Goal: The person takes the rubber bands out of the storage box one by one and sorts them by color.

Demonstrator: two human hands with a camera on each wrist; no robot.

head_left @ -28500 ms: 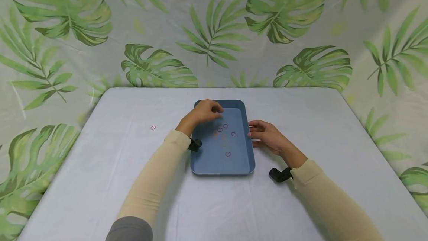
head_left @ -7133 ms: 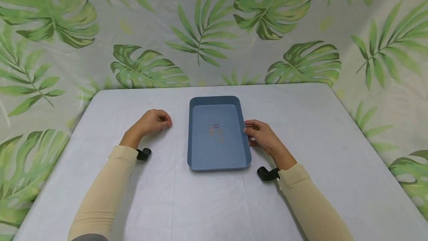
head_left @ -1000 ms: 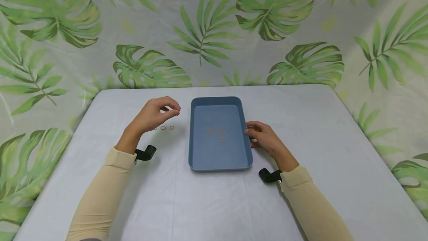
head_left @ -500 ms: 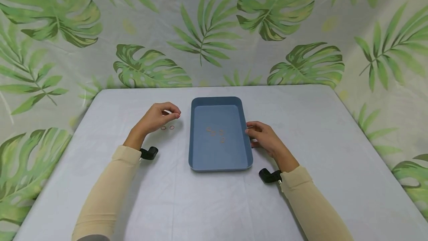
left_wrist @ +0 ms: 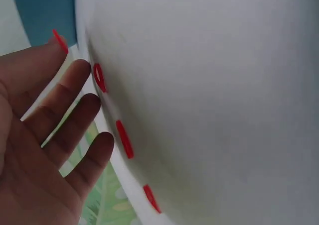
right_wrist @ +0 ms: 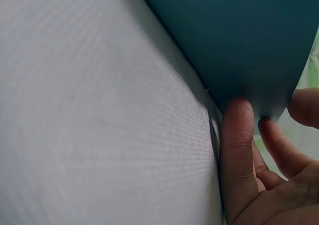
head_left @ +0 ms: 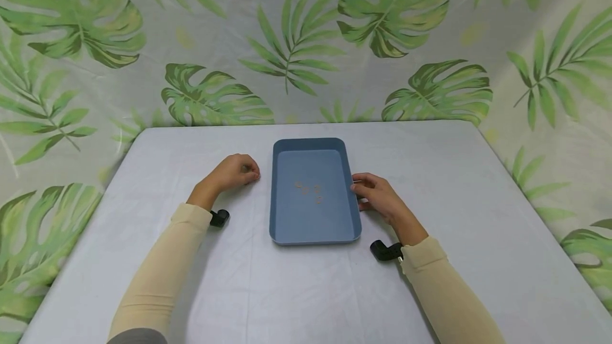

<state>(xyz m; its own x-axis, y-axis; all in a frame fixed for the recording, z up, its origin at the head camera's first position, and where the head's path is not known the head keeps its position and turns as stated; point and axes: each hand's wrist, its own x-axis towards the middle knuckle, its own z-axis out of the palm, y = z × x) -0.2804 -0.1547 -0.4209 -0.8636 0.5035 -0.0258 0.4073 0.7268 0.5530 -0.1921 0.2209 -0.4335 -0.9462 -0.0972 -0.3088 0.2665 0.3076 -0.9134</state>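
My left hand (head_left: 234, 171) is low over the white table, just left of the blue tray (head_left: 315, 222). Its thumb and index finger pinch a thin red rubber band (left_wrist: 59, 41), seen in the left wrist view. Three more red rubber bands (left_wrist: 124, 139) lie in a row on the cloth beside the other fingertips; in the head view this hand hides them. My right hand (head_left: 380, 195) rests against the tray's right side. Its fingertips touch the outer wall (right_wrist: 234, 41), and its thumb is at the rim. Several orange rubber bands (head_left: 306, 191) lie on the tray floor.
A white cloth (head_left: 296, 291) covers the table. Behind it hangs a leaf-patterned curtain (head_left: 306, 46). Each wrist carries a small black camera, the left one (head_left: 220, 218) over the cloth and the right one (head_left: 382, 251) near the tray's lower right corner.
Over the last second my left hand has come down to the table beside the tray, still pinching the red rubber band. Earlier, red bands lay in the tray; now only orange ones show there.
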